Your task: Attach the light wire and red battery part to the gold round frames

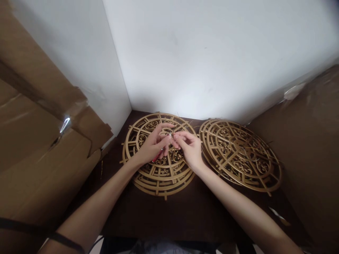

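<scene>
Both forearms reach in from bottom edge. Left hand (153, 146) and right hand (189, 148) pinch a tiny shiny part (169, 134) between fingertips; too small to identify. It sits above gold openwork disc stack (159, 173) on dark table (185, 208). Second disc stack (239, 155) lies just right.

Cardboard boxes (39, 148) on the left and cardboard (312, 141) on the right are hemming in the dark table (185, 208), white walls (212, 53) are closing the far side, while two gold fretwork stacks (239, 153) are leaving only the near strip open.
</scene>
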`<state>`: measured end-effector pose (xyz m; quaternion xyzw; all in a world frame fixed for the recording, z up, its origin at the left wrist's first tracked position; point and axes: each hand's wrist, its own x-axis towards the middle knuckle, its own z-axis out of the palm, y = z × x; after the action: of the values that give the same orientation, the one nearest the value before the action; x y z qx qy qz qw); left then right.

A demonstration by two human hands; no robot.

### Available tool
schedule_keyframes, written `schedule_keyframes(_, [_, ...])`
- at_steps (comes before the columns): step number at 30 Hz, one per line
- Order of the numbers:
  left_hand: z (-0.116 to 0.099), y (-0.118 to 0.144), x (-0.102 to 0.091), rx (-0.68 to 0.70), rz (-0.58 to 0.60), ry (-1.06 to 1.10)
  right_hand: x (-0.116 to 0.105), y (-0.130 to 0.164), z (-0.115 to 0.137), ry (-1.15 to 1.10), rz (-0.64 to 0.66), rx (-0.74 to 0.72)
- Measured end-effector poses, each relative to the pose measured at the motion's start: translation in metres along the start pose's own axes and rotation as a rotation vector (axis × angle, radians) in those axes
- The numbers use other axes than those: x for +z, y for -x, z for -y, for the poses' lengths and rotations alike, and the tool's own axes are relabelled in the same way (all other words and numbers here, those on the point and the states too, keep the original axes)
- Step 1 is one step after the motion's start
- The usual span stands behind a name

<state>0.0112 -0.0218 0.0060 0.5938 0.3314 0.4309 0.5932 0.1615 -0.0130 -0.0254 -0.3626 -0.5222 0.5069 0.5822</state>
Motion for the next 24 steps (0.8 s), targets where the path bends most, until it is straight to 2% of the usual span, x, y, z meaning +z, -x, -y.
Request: schedule_keyframes(24, [0.0017,-0.0008,0.0021,0.014,-0.021,0.037,0.0017,0.0008,0.0051,0.042,0.015,-0.011])
